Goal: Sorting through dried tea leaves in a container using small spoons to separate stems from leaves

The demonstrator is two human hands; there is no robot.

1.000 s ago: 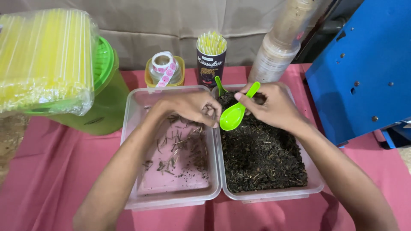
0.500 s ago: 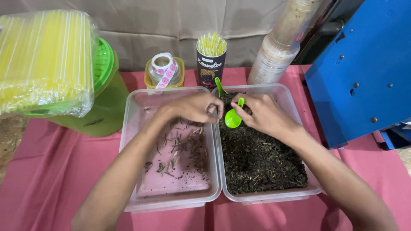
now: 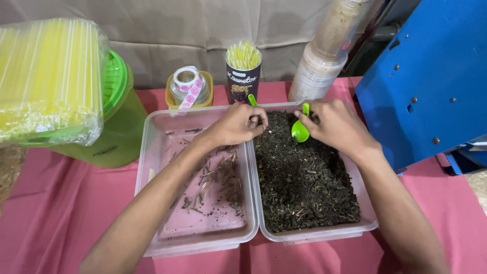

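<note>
Your right hand (image 3: 337, 127) holds the green scoop (image 3: 300, 129) by its handle, fingers pinched narrow around it, with the bowl resting on the dark dried leaves (image 3: 304, 177) at the far end of the right-hand clear tray (image 3: 317, 234). A second ago you held that scoop higher and angled above the leaves; it has since dropped and drawn closer to the far rim of that tray. Your left hand (image 3: 238, 123) sits over the shared edge of the two trays, fingers curled tight together, and has moved only a little; whether it pinches anything you cannot tell, because the fingertips hide whatever lies between them. Left of the leaf tray, touching it, the other clear tray (image 3: 152, 152) holds scattered stems and bits (image 3: 215, 182) on its pink-looking floor. Just beyond the leaf tray's far rim a second green handle (image 3: 252, 100) pokes up, mostly hidden behind your left hand. Further beyond stand a dark cup of straws (image 3: 243, 71), a roll of round stickers (image 3: 185, 83) in a yellow holder and a stack of cups (image 3: 324, 61), its top cut off. Well left of the trays is a green jug (image 3: 114, 132) with a bag of yellow straws (image 3: 45, 76); right of them, a blue metal panel (image 3: 431, 76).
</note>
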